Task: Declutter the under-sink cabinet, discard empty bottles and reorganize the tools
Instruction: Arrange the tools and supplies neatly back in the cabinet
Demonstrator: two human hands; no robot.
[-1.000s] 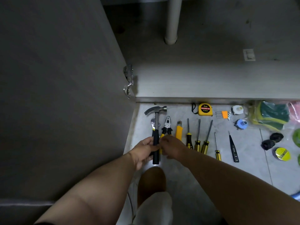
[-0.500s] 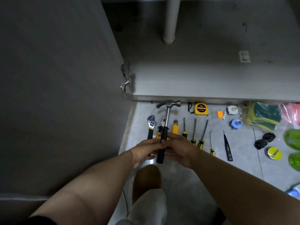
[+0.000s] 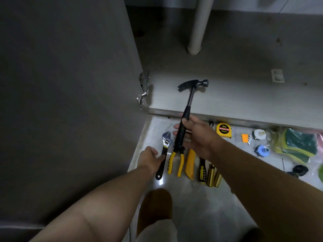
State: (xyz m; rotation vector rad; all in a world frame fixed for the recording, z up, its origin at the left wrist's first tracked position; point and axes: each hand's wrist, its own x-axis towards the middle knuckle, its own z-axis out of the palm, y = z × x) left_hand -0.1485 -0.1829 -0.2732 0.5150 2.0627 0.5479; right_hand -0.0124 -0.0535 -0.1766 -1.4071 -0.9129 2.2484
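1. The right grip (image 3: 197, 137) is closed round the black handle of the hammer (image 3: 189, 100), thumb on the near side and fingers behind. The hammer is clear of the floor (image 3: 201, 206), above the row of tools.
2. Long axis: it runs from the grip up and away from me, leaning slightly right. The hammer head (image 3: 194, 85) is at the far end, over the front part of the cabinet floor (image 3: 244, 95), claw to the left. The butt end points back, just above the pliers (image 3: 175, 161).
3. I judge the next move to be placement inside the cabinet. The head leads, so travel is forward along the axis. The right grip is the nearer one.
4. The left grip (image 3: 150, 158) touches the handle of the wrench (image 3: 166, 142), which lies on the floor just left of the pliers. I cannot tell whether its fingers are closed round it.
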